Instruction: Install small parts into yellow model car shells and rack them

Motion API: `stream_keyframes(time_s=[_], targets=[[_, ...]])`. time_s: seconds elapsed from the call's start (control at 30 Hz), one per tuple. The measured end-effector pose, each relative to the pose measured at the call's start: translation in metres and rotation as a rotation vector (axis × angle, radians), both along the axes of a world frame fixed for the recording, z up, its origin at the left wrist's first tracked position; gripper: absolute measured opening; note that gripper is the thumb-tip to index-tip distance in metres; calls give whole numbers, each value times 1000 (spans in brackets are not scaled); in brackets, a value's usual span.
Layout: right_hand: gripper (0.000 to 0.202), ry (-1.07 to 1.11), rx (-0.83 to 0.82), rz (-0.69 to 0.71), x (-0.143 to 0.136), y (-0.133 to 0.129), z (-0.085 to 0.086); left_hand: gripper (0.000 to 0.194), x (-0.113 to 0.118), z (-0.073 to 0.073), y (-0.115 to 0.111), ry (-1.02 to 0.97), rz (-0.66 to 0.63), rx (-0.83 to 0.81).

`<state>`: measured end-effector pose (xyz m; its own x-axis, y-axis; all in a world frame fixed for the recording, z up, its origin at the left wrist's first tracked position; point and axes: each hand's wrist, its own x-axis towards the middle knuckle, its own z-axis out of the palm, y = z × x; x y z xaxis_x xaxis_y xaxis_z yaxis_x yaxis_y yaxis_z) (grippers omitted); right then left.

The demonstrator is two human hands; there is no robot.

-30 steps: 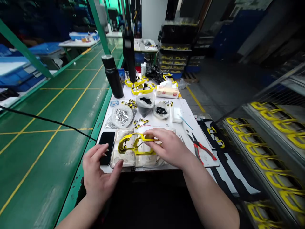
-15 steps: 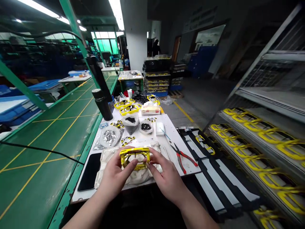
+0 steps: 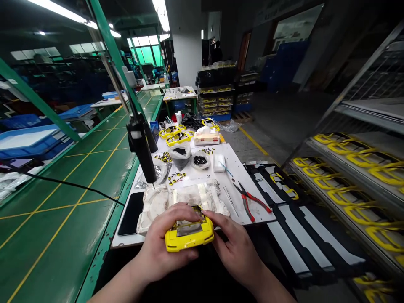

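A yellow plastic frame with a window-like opening is held low in front of the table's near edge. My left hand wraps round its left side, fingers over the top and thumb side beneath. My right hand grips its right rear corner, fingertips on the edge. Just beyond lies a worn, whitish moulded block. A black electric screwdriver hangs with its tip over the block's left part.
Red-handled pliers and tweezers lie right of the block, a black phone left. Bags of small parts stand behind. A green conveyor runs along the left; a rack of yellow frames stands right.
Both hands have moved lower and nearer, and the yellow frame is turned to show another side. The screwdriver now hangs over the block. The camera view has shifted slightly left.
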<state>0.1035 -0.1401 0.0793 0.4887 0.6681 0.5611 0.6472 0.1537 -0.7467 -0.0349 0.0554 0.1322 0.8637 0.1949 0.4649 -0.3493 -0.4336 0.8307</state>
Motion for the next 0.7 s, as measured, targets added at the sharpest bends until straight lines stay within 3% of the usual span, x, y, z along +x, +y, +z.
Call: stream_keyframes(time_s=[0.47,0.6,0.7], targets=[[59,-57,-10,24,-4,-5,2,23,-2,4,-9,-71,43,72],[57,-54,-5,-8,-3,-6,1,29,0,6,-7,-61,19,53],[55,-41,-1,-27,-3,-5,0,44,3,3,-2,-40,7,39]])
